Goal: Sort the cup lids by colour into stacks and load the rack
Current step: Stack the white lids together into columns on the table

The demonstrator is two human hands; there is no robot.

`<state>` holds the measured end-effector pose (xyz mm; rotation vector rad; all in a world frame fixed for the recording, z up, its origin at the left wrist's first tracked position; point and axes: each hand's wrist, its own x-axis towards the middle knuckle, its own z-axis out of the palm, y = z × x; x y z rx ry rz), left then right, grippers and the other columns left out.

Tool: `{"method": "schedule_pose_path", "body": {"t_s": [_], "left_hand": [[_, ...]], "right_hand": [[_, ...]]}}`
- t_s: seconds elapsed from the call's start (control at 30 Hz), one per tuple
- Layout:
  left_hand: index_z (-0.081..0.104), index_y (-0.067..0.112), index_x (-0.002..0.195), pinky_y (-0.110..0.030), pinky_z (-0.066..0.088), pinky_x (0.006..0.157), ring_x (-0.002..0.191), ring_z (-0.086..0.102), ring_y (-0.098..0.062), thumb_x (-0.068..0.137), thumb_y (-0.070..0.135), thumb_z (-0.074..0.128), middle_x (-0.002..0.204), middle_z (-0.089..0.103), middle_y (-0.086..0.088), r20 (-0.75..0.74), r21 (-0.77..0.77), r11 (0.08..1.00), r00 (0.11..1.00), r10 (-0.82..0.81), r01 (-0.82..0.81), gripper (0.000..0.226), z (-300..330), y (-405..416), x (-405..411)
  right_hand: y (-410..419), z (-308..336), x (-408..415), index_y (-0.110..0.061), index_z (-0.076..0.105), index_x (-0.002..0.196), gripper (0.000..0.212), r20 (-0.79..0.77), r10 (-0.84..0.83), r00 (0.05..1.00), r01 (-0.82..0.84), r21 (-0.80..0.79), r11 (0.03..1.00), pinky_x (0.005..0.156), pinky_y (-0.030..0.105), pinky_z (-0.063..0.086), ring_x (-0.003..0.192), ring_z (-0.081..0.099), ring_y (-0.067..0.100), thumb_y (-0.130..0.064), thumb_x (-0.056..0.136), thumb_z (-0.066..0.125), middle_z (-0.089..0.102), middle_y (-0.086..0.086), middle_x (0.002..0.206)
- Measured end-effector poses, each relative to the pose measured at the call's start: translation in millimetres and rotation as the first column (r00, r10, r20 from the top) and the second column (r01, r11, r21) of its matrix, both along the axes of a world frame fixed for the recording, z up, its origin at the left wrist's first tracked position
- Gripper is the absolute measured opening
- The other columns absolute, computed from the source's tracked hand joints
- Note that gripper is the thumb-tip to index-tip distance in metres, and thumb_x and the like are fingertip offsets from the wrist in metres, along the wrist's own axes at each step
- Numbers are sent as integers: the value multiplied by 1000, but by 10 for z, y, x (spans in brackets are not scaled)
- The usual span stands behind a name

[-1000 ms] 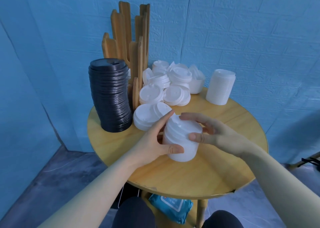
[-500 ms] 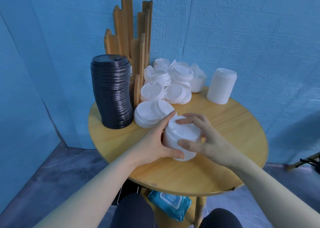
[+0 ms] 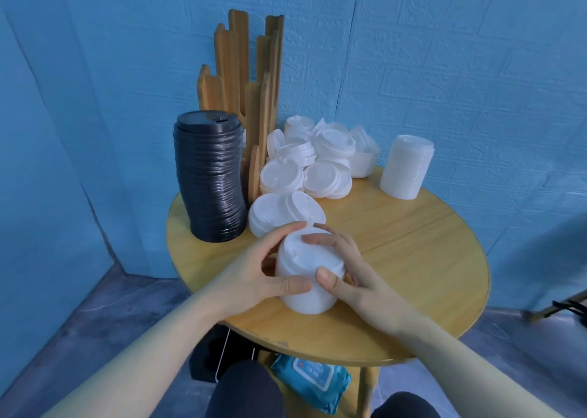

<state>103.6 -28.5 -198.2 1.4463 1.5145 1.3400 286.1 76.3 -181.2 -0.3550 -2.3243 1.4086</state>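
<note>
A short stack of white lids (image 3: 306, 278) stands on the round wooden table (image 3: 413, 258) near its front. My left hand (image 3: 257, 271) grips its left side with thumb in front and fingers curled over the top edge. My right hand (image 3: 346, 268) grips its right side, thumb in front, fingers over the top. A tall stack of black lids (image 3: 211, 179) stands at the left. Behind it rises the wooden rack (image 3: 251, 77). A loose pile of white lids (image 3: 305, 166) lies at the back centre. Another neat white stack (image 3: 406, 166) stands at the back right.
A small leaning group of white lids (image 3: 282, 211) lies just behind my hands. A blue wipes pack (image 3: 311, 379) sits on a lower shelf under the table. Blue walls close in behind and at the left. My knees show at the bottom edge.
My right hand has closed in from an open hover onto the white stack's right side. The left hand keeps its grip. The stack stays near the table's front.
</note>
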Motion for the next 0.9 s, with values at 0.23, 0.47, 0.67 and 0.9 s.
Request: {"method": "schedule_pose_path", "body": {"t_s": [0.23, 0.47, 0.67, 0.9], "left_hand": [[46, 40, 141, -38, 44, 110, 130, 51, -4, 53, 66, 87, 139, 55, 20, -36, -26, 993, 993, 115, -116, 100, 3, -325, -393], [43, 43, 141, -37, 43, 112, 131, 47, -1, 62, 56, 83, 141, 51, 20, -68, 17, 983, 981, 184, -183, 89, -65, -332, -352], [43, 50, 135, -31, 44, 108, 126, 47, 5, 59, 58, 80, 136, 51, 23, -84, 32, 975, 971, 223, -221, 85, -71, -289, -299], [40, 49, 132, -19, 42, 100, 120, 45, 11, 56, 61, 78, 136, 48, 21, -112, 54, 970, 964, 241, -237, 86, -70, -245, -243]], "right_hand": [[176, 31, -324, -40, 53, 128, 40, -162, -251, 954, 257, 20, 966, 103, 25, 34, 128, 41, -5, -44, 89, 57, 49, -18, 137], [754, 83, -567, -39, 27, 149, 95, 156, -185, 970, 192, -27, 981, 105, 24, 26, 140, 27, 4, -33, 65, 71, 33, -13, 151], [935, 39, -629, -34, 34, 147, 82, 177, -137, 975, 131, 41, 990, 88, 11, 40, 124, 48, 7, -14, 81, 78, 50, -7, 141], [927, -11, -601, -35, 40, 142, 86, 134, -181, 974, 176, 49, 983, 91, 15, 37, 126, 45, 1, -35, 69, 85, 52, -14, 135]]}}
